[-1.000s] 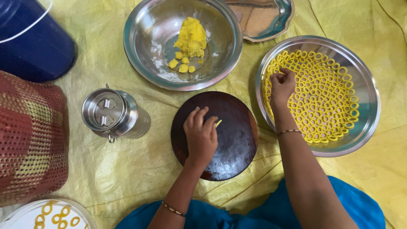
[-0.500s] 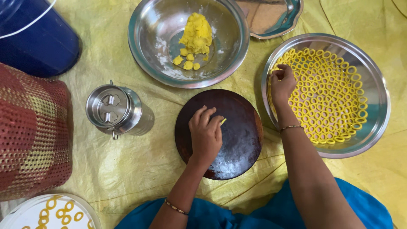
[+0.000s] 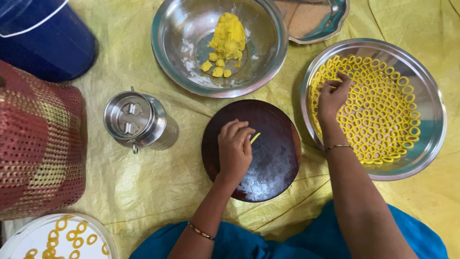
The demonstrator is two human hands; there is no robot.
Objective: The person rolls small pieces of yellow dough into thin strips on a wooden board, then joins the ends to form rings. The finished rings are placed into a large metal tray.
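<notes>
A yellow sheet (image 3: 143, 182) covers the floor and carries everything. A red woven bag (image 3: 40, 144) lies at the left edge, a dark blue container (image 3: 45, 41) above it. A steel bowl (image 3: 177, 62) at top centre holds a lump of yellow dough (image 3: 230, 36) with small pieces beside it. A wide steel tray (image 3: 426, 144) at right is filled with rows of yellow dough rings (image 3: 378, 115). A dark round board (image 3: 275, 163) sits between bowl and person. A lidded steel can (image 3: 136, 120) stands left of the board.

The left hand (image 3: 235, 151) rests palm down on the board, fingers together, over a thin dough strip (image 3: 255, 138) whose end shows at the fingertips. The right hand (image 3: 333, 98) is over the tray's left part, fingertips pinched together at the rings; what they pinch cannot be told.
</notes>
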